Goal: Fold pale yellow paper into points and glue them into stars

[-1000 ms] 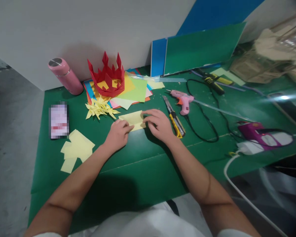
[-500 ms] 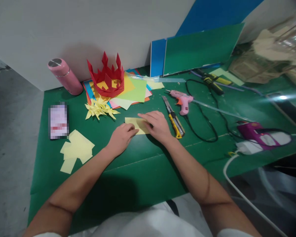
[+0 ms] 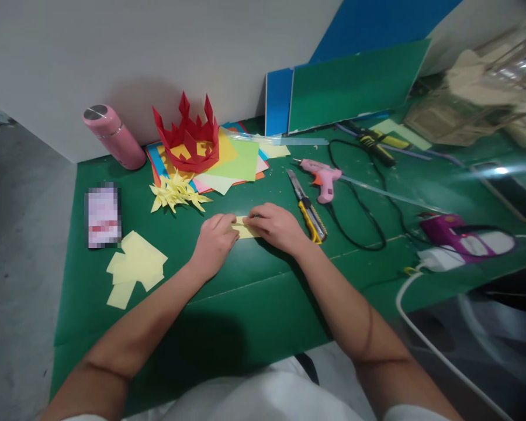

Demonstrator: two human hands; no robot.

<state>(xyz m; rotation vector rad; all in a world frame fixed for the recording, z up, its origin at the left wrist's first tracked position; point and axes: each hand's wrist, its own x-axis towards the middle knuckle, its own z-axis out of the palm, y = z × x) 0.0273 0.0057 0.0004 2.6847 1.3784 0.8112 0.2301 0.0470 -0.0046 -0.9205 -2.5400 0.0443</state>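
A small yellow paper (image 3: 247, 230) lies on the green table (image 3: 228, 351), its far edge folded over toward me. My left hand (image 3: 215, 242) grips its left end, fingers closed on the paper. From the right, my right hand (image 3: 277, 229) pinches the folded edge with fingertips close to those of the left. Beyond the left hand sits a cluster of folded yellow paper pieces (image 3: 175, 192). Loose yellow paper sheets (image 3: 139, 262) lie to the left. A yellow utility knife (image 3: 309, 210) with its blade out rests just right of my right hand.
A red paper crown (image 3: 188, 146) stands on coloured sheets (image 3: 245, 166) at the back. A pink bottle (image 3: 116, 137) and a blurred-out flat object (image 3: 103, 216) are at left. Rightward are a pink glue gun (image 3: 324, 176), its black cord, pliers (image 3: 377, 146) and a purple box (image 3: 442, 228).
The yellow paper's far edge has been folded over, so it looks narrower. Both hands have come closer together on it, and my right fingers have curled in.
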